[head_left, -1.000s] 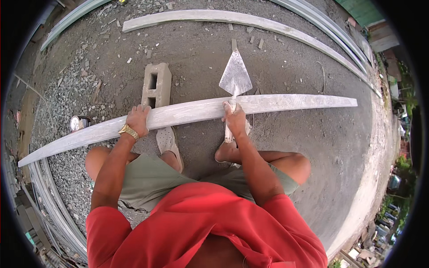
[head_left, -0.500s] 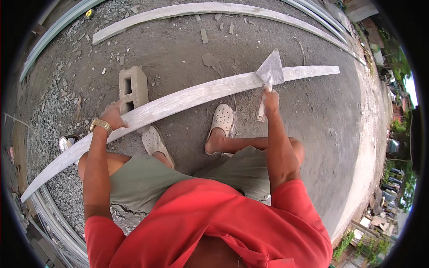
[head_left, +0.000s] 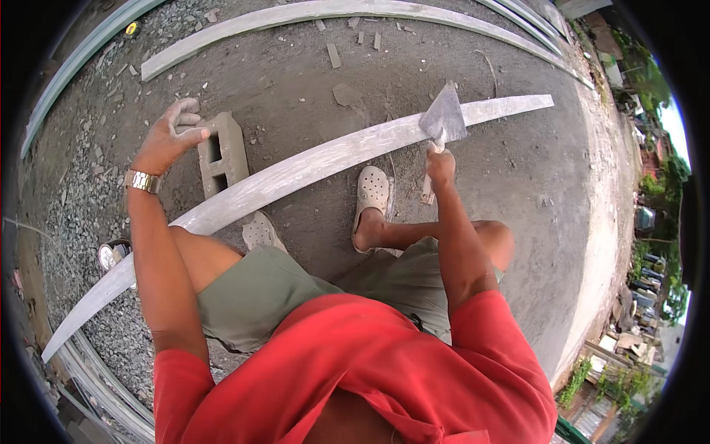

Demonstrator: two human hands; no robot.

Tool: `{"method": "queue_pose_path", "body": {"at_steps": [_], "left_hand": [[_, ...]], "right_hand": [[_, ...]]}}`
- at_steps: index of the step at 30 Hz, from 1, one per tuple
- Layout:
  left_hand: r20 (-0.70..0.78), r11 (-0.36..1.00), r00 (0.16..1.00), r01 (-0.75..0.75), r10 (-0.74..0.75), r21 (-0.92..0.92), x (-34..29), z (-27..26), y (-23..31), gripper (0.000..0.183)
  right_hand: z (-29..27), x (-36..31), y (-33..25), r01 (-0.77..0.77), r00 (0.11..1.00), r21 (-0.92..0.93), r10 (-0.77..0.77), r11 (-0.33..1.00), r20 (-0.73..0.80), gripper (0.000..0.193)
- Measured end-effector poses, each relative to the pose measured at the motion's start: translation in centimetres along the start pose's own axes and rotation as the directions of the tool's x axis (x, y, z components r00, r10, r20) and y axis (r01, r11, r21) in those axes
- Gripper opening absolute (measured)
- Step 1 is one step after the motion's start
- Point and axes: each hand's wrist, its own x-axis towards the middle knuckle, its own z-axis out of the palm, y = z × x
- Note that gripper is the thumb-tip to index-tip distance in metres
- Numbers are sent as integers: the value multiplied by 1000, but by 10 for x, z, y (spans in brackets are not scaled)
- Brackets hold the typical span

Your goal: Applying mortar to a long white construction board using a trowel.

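Right now my right hand [head_left: 441, 161] is wrapped around the handle of the trowel [head_left: 444, 115], its pointed blade lying across the long pale bar [head_left: 318, 163] toward the bar's right end; whether the steel presses on the face or only hangs over it, I cannot tell. My left hand [head_left: 168, 137] has nothing in it: the fingers are spread and lifted, just beside the upper end of the hollow block [head_left: 233, 144] and off the bar. The bar itself slants in front of me, running from lower left, where my forearm and knee hide part of it, up to the far right, and it covers the near end of the block. Past its left stretch sits a small round container [head_left: 111, 255] by the gravel [head_left: 74, 200]. I'd judge the step in hand to be working the bar's surface with the trowel, the right hand doing the job alone. The next move seems to call for a flat, even blade along the face, and for my free palm to come down on the left part so the bar doesn't swing or slide.
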Motion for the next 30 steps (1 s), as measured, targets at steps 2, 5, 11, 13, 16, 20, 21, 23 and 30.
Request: {"method": "queue_pose_path", "body": {"at_steps": [2, 5, 11, 13, 16, 20, 21, 23, 30], "left_hand": [[-45, 999, 998, 38, -37, 10, -5, -10, 3, 79], [-132, 929, 990, 5, 48, 371, -18, -23, 6, 75], [-152, 975, 987, 85, -53, 207, -38, -36, 16, 69], [-163, 977, 980, 142, -115, 160, -46, -37, 15, 69], [-197, 978, 976, 126, -92, 167, -45, -40, 9, 71], [-201, 974, 975, 131, -92, 187, -48, -35, 35, 70], [-196, 981, 979, 97, -63, 169, -45, -34, 40, 70], [-188, 986, 981, 80, -51, 147, -43, -23, 49, 70], [-200, 988, 979, 57, -27, 145, -57, -33, 45, 69]], "right_hand": [[2, 9, 19, -65, 998, 153, 63, 986, 15, 31], [51, -53, 18, 281, 949, -324, -311, 903, -43, 35], [38, -59, -6, 353, 936, -363, -325, 862, 137, 35], [8, -13, -6, 134, 991, -144, -128, 981, 48, 34], [20, -3, 10, 55, 998, -87, -57, 995, -18, 32], [87, -98, 17, 440, 891, -234, -453, 867, -2, 36], [99, -111, 17, 567, 812, -230, -583, 791, -6, 38], [82, -97, 13, 450, 893, -220, -441, 866, 89, 37], [45, -22, 0, 109, 993, 3, -109, 994, 44, 35]]}}
